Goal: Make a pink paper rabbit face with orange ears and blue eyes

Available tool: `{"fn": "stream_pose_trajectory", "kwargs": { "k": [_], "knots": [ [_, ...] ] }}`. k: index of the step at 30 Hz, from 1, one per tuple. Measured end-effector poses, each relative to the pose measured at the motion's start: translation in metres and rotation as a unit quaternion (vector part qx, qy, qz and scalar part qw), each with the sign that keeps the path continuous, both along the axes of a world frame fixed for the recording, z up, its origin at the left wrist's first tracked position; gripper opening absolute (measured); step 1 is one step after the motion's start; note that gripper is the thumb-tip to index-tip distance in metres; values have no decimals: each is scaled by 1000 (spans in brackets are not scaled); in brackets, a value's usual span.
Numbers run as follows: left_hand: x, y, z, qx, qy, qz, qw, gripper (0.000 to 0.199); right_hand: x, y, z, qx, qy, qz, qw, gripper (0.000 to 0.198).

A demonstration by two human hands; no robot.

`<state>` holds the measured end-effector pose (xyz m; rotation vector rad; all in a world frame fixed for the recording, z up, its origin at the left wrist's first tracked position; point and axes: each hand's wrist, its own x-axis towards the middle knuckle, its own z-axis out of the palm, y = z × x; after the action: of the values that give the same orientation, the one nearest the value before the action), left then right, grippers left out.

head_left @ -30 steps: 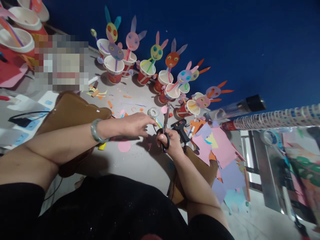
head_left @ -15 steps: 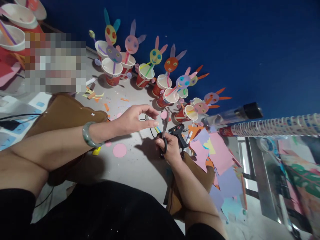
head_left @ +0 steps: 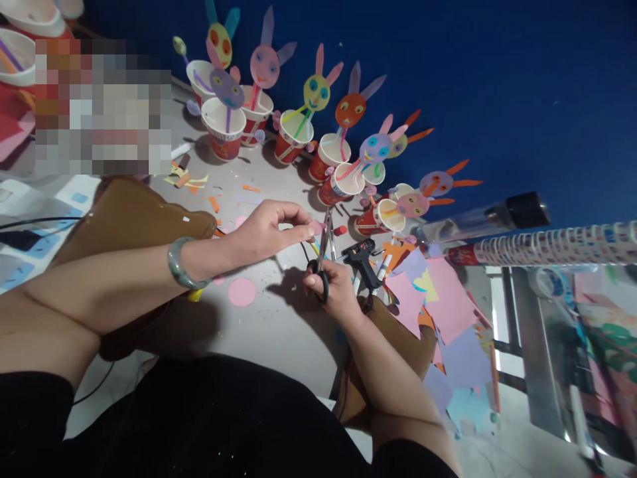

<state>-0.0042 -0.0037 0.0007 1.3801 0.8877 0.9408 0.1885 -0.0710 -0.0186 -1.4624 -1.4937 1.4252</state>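
Pinching a small pink paper piece [head_left: 317,229] between thumb and finger, the left hand [head_left: 266,232] sits left of the scissors [head_left: 324,244], paper at their blades, whether between them unclear; the right hand [head_left: 338,291] clamps the handles, blades pointing far.

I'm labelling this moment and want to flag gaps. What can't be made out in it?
Head view: full outline of the pink piece; the left hand covers part.
Head view: handles of the scissors; the right hand partly hides them.
Head view: end of the cup stack; cut off by right edge.
Head view: whatever lies behind the pixelated block.
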Motion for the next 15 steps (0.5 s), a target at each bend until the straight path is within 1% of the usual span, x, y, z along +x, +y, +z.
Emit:
{"fn": "stream_pose_trajectory", "kwargs": {
  "k": [6,15],
  "knots": [
    [1,0,1,-3,-7,-7,1000,18,1,1,1,11,6,-1,1000,63],
    [2,-1,6,-31,-7,-7,999,22,0,1,-1,-11,10,16,1000,64]
  ]
}}
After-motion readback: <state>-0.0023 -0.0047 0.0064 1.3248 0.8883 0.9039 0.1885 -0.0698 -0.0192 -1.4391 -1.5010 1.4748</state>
